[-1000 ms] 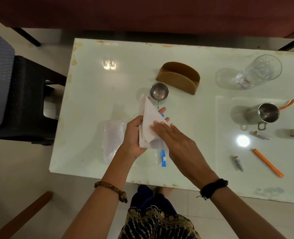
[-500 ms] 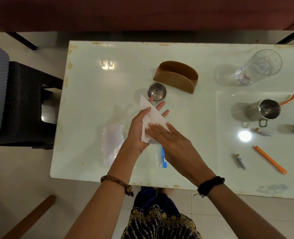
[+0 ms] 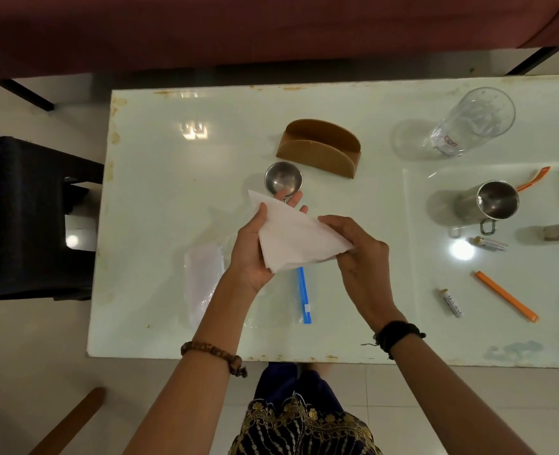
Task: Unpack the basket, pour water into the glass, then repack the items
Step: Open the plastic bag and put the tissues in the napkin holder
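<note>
Both hands, left hand (image 3: 255,247) and right hand (image 3: 360,254), grip 1 folded napkin stack (image 3: 296,239) (long edge left-right), the brown holder (image 3: 319,147) lying straight ahead beyond it.

Napkin stack (image 3: 299,239): white, folded to a triangle, held above the table, point toward 10 o'clock, long edge running toward 4 o'clock.

Clear zip bag (image 3: 206,277): flat on the table under the napkins, blue zip strip (image 3: 304,295) along its 3 o'clock edge.

Small steel cup (image 3: 283,178): upright, at 12 o'clock from the napkins.

Brown napkin holder (image 3: 319,147): upright, just past the cup at 1 o'clock, nothing in its slot.

Glass (image 3: 471,121): clear, upright, far at 2 o'clock.

Steel mug (image 3: 491,201): upright, at 6 o'clock from the glass, handle toward 6 o'clock.
</note>
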### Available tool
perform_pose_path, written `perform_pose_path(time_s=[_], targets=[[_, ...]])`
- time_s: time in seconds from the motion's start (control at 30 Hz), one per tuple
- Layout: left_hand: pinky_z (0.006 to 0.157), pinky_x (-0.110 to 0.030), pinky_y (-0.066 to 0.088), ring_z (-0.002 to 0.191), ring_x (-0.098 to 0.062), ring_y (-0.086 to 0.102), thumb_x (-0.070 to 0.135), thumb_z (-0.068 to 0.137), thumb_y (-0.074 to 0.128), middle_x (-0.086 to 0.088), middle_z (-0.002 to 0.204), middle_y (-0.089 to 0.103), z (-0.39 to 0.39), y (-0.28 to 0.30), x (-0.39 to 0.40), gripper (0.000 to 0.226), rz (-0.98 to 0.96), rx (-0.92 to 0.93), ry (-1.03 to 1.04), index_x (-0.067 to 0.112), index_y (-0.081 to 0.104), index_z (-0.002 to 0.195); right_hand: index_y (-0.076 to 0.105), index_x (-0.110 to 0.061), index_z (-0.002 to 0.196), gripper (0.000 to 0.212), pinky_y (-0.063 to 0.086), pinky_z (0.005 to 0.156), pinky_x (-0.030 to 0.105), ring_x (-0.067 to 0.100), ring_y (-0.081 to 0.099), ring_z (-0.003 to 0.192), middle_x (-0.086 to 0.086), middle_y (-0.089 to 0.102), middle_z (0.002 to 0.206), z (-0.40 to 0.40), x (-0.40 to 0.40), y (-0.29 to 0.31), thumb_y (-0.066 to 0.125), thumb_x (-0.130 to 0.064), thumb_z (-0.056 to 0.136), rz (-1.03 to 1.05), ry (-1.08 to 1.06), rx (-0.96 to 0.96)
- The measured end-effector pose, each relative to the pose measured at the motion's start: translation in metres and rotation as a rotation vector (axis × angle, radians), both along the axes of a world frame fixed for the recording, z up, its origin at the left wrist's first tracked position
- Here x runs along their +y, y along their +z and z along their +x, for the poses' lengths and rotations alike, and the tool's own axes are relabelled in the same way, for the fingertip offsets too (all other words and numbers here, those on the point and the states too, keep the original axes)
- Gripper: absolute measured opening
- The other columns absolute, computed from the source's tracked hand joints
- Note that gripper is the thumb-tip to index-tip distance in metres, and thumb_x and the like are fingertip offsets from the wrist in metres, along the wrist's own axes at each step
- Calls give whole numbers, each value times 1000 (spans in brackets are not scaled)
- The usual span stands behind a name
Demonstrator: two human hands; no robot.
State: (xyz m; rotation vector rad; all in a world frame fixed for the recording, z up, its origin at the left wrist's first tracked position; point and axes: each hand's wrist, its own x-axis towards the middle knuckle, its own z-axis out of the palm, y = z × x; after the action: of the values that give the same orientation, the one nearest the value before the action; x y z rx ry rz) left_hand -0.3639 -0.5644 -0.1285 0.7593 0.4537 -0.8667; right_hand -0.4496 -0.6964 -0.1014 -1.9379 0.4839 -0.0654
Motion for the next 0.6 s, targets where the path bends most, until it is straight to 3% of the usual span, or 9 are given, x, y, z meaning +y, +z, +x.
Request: perform_pose_path(time_s=[0.13, 0.23, 0.33, 0.43, 0.53, 0.6], targets=[[81, -31, 55, 106, -20, 62, 31, 98, 34, -6, 118, 64, 8, -5, 4, 39, 182, -36, -143, 19, 47, 133, 65, -7, 92, 34, 58, 69, 23, 16, 62, 97, -1, 66, 98, 3, -7, -3, 40, 6, 72, 380, -122, 16], [75, -22, 53, 96, -16, 60, 10, 93, 48, -9, 114, 61, 14, -4, 4, 39, 473, -166, -180, 9, 48, 132, 67, -8, 80, 39, 57, 69, 21, 20, 62, 107, 8, 66, 110, 3, -19, -7, 37, 17, 79, 489, -190, 57], [65, -19, 55, 98, -14, 58, -1, 84, 60, -7, 122, 54, 21, 0, 2, 58, 669, -328, -144, 18, 40, 134, 70, -11, 81, 35, 55, 72, 18, 16, 63, 106, 4, 63, 119, 4, -32, -7, 42, 9, 87, 583, -212, 127], [67, -19, 55, 120, -11, 43, -2, 79, 65, 3, 137, 43, 27, 7, 0, 71, 761, -595, -143, 28, 37, 136, 72, -19, 91, 39, 51, 89, 21, 12, 58, 114, -2, 61, 126, 7, -40, -4, 43, 8, 87, 585, -112, 172], [62, -12, 52, 120, -9, 44, 1, 81, 64, 7, 136, 46, 37, 13, -5, 60, 727, -714, -113, 29, 46, 131, 68, -19, 101, 46, 43, 100, 29, 16, 54, 119, 0, 59, 129, 16, -46, -1, 44, 15, 82, 435, -53, 175], [62, -11, 51, 117, -7, 47, 5, 83, 64, 9, 139, 45, 47, 16, -9, 52, 693, -734, -118, 28, 50, 127, 69, -11, 104, 32, 43, 102, 31, 17, 56, 116, 4, 60, 128, 26, -50, 2, 54, 9, 84, 336, -57, 146]])
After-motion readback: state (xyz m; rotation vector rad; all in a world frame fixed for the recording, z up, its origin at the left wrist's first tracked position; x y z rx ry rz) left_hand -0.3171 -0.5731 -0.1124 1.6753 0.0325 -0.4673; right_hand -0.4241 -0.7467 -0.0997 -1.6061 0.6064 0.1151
